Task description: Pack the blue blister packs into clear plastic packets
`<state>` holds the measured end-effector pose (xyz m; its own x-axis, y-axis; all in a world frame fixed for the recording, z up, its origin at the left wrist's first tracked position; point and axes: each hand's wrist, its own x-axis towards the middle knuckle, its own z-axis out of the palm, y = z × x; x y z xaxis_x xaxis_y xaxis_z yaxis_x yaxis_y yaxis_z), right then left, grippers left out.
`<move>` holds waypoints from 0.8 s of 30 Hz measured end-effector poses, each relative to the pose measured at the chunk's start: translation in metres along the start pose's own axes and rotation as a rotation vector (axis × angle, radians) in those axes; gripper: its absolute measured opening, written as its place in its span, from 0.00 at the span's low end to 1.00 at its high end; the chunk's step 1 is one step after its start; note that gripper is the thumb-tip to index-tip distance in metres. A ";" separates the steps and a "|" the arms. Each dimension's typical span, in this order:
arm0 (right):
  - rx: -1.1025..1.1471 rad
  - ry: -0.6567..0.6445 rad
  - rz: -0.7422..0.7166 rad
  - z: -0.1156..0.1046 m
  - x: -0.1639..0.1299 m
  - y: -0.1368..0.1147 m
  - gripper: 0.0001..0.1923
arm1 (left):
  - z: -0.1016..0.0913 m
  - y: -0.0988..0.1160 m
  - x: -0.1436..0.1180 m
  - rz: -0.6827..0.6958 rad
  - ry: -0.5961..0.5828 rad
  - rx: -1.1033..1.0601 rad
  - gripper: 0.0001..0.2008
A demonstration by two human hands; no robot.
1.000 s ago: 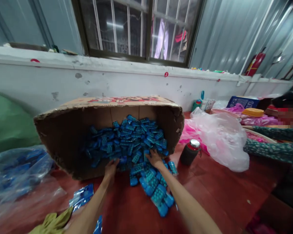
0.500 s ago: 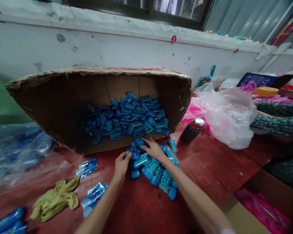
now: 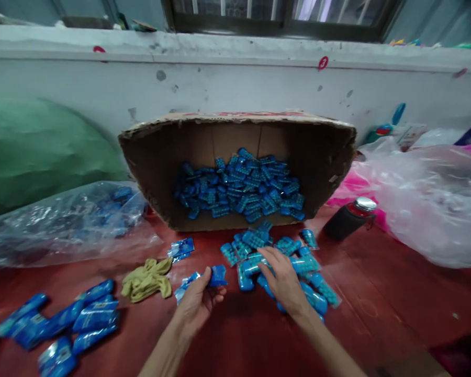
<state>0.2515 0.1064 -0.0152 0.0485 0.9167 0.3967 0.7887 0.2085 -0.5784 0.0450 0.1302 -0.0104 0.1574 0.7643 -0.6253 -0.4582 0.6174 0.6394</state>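
Worn white plaster wall [image 3: 235, 84], chipped and stained, small red number markers on it. Dark-framed barred window [image 3: 275, 15] above a ledge. Dark red wooden tabletop [image 3: 396, 298], glossy. Green crumpled tarpaulin [image 3: 43, 152] against wall, left. Light dim, cool.

Blue item [image 3: 219, 275] held in the left hand [image 3: 198, 303]: solid bright blue. Loose pieces [image 3: 282, 262] under the right hand [image 3: 284, 280]: blue bodies with turquoise dotted faces. Cardboard box [image 3: 157, 157]: brown inside, red print on the top face. Table [image 3: 377, 293]: dark red. Cloth [image 3: 147, 278]: olive yellow. Sealed packets [image 3: 82, 319]: blue with silver edges. Wall [image 3: 235, 78]: white, marked with a red number. Bottle [image 3: 349, 221]: black sleeve, red band, silver cap. Bag [image 3: 432, 199]: clear, pink beneath
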 end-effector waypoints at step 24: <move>0.871 -0.254 0.430 0.069 -0.073 -0.132 0.14 | -0.087 -0.030 -0.059 0.122 -0.228 0.070 0.12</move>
<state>0.1018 0.0354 -0.0171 0.0110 0.9972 -0.0736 0.0070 -0.0737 -0.9973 -0.0268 0.0499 -0.0316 0.3018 0.8510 -0.4297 -0.4256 0.5236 0.7381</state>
